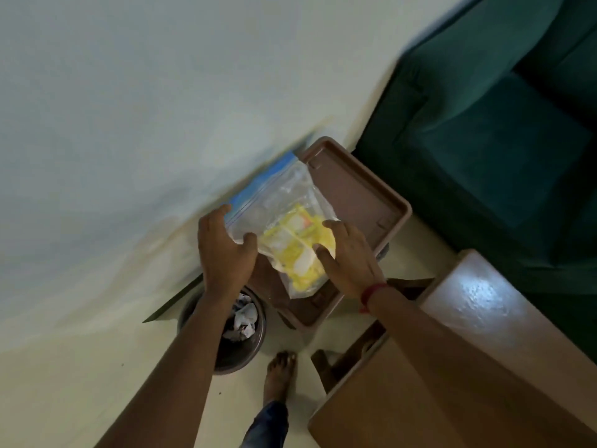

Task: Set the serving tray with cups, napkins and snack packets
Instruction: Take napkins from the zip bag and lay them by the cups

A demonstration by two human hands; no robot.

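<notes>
zip bag (284,202) of yellow snack packets (295,244) lies on brown tray (392,202) | left hand (223,250) fingers pinch its edge, right hand (349,253) spread flat on top | looks light, floppy, slippery, so grab near the blue zip strip

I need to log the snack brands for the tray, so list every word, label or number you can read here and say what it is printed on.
No text can be read in this view.
Yellow snack packets inside the clear zip bag: orange and white printing shows, too blurred to read.
Blue strip along the bag's top: no legible lettering.
Brown tray, wastebin, green sofa, wooden table: no markings visible.
</notes>
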